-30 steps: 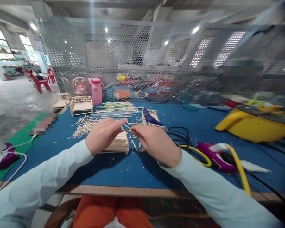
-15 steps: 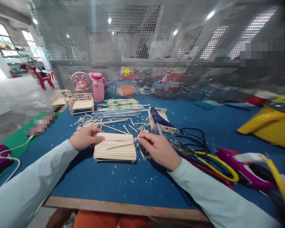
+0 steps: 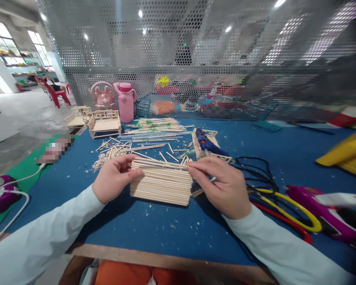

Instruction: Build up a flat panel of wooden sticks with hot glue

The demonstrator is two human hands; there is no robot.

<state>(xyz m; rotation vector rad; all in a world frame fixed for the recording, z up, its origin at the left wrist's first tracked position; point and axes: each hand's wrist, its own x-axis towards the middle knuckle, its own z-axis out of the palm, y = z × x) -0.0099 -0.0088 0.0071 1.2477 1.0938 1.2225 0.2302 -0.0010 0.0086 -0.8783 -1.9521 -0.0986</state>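
Note:
A panel of pale wooden sticks laid side by side [image 3: 161,185] is tilted toward me above the blue tabletop. My left hand [image 3: 114,177] grips its left end, thumb on top and fingers behind the far edge. One thin wooden stick [image 3: 163,162] runs along the far edge, slightly apart from the rest. Its right end is pinched between the thumb and fingers of my right hand [image 3: 222,183]. Behind that hand, a blue glue gun [image 3: 209,143] rests on a small stick frame [image 3: 198,147].
Loose sticks and scraps [image 3: 112,152] litter the table beyond my hands. Two small stick-built pieces of furniture [image 3: 106,126] stand at the back left near a pink bottle [image 3: 126,105]. Black cable [image 3: 255,170], yellow-handled pliers [image 3: 296,209] and a purple tool [image 3: 311,213] lie right.
The stick panel has been lifted and tilted, its top now facing me more. The stick in my right hand now lies along the panel's far edge. The view has shifted slightly.

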